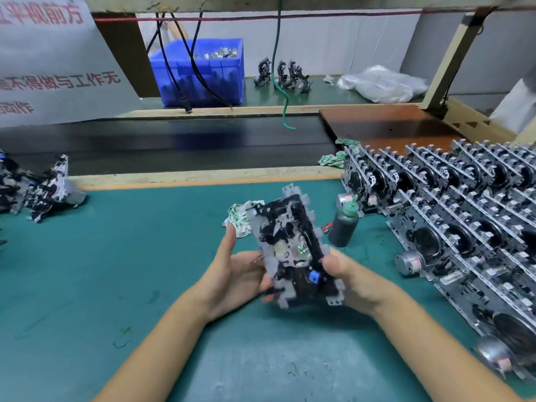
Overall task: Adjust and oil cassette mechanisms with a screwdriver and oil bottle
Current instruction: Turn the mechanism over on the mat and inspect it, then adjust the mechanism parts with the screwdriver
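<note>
Mechanisms (43, 192) lie in a loose heap far to the left of both hands, probably a pile kept apart from the ones on the other side. The left hand (235, 274) cups one cassette mechanism (293, 250) from its left edge, fingers (229, 242) curled round it with the thumb stretched up along the frame. The right hand (351, 282) grips the lower right corner, thumb pressed on the face beside a small blue part (314, 276). Held this way, tilted up off the green surface (130, 256), the open side faces the person, which looks suited to checking it before adjusting or oiling.

Just beyond the fingertips lies a crumpled rag (239, 220), likely for wiping oil. The oil bottle (345, 224) stands upright just right of the held mechanism, near the right hand. I cannot make out a screwdriver for certain. Further right, rows of mechanisms (452, 204) stand on edge, packed together.
</note>
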